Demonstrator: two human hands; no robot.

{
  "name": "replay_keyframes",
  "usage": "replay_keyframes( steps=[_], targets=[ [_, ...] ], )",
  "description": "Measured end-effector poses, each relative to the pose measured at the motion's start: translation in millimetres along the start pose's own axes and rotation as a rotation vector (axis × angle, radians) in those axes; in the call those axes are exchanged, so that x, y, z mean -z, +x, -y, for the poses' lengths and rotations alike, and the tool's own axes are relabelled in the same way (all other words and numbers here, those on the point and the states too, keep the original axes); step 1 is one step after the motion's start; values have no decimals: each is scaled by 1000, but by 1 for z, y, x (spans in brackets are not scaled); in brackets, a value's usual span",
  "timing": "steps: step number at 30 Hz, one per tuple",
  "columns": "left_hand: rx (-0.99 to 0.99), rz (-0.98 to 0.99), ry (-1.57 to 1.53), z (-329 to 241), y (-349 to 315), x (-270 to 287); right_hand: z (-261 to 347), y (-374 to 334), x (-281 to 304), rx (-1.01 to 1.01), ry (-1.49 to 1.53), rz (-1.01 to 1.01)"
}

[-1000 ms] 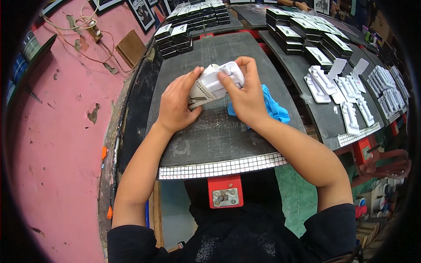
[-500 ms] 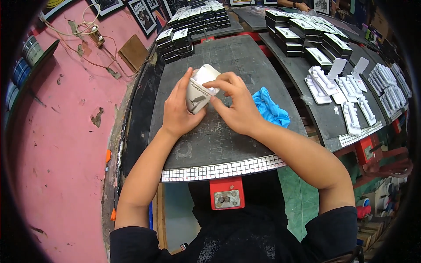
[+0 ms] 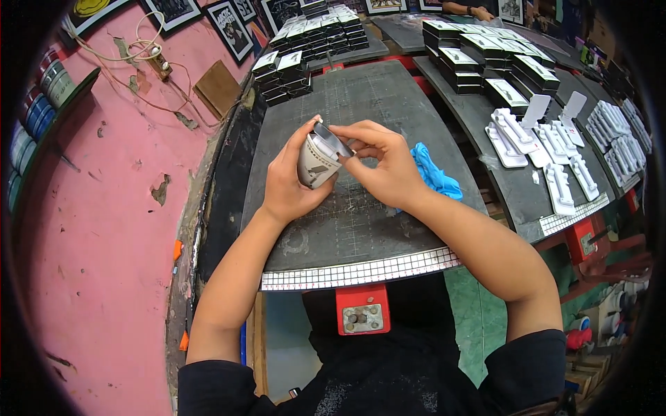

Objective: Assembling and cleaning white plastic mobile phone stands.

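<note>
A small cardboard box, pale with a grey printed picture, is tilted above the dark board. My left hand wraps round its side, with the thumb at the bottom edge. My right hand pinches at the box's dark end flap, which lies across the opening. What is inside the box cannot be seen. Just right of my right hand lies a crumpled blue cloth or glove, partly behind the wrist.
Black-and-white boxes are stacked at the board's far left, with more stacks on the right-hand board. White molded trays lie nearer on that board. A pink wall bounds the left. Another person's hand shows far off.
The box's end has gone from open, with a pale inside showing, to covered by the dark flap. My right hand has shifted slightly right, fingers now on that flap.
</note>
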State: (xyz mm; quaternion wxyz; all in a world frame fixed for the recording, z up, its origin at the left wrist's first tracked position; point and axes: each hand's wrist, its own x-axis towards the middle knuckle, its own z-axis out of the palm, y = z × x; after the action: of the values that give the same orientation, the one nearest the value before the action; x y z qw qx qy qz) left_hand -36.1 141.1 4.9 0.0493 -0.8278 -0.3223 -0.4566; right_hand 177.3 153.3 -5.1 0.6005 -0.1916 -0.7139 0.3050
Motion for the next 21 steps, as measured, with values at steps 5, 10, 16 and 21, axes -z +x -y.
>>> replay_keyframes(
  steps=[5,10,16,21],
  targets=[
    [35,2,5,-1,0,-1,3,-2,-3,-13,-17,-38],
    [-7,1,45,-2,2,-3,7,-4,-9,-79,-48,-105],
    [-5,29,66,-4,1,-3,8,-5,-10,-95,-45,-155],
    [-24,24,105,-4,-1,-4,14,-8,-9,-9,-308,-53]
  ],
)
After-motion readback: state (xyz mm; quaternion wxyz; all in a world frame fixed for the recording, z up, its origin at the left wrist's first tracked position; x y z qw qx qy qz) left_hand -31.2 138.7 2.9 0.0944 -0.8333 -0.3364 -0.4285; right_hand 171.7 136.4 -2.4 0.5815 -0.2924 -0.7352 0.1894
